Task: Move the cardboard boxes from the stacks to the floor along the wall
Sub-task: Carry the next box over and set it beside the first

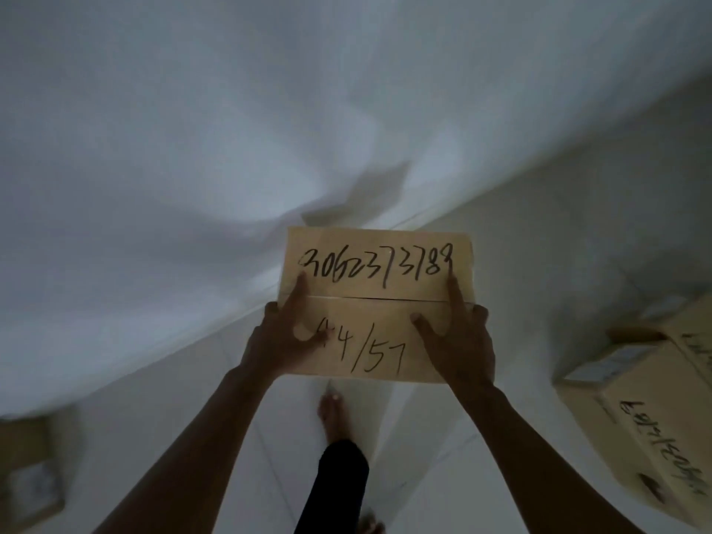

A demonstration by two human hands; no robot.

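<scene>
I hold a tan cardboard box [379,287] in front of me, above the floor, near the white wall [192,148]. Black handwritten numbers cover its top flaps. My left hand [283,337] grips its left side, thumb and index finger spread over the top. My right hand [458,341] grips the right side in the same way. The box's underside is hidden.
A larger cardboard box [651,410] with labels and writing stands at the right edge. Another cardboard box [27,468] sits at the lower left against the wall. My bare foot [333,416] and dark trouser leg are below the held box on the pale tiled floor [539,264].
</scene>
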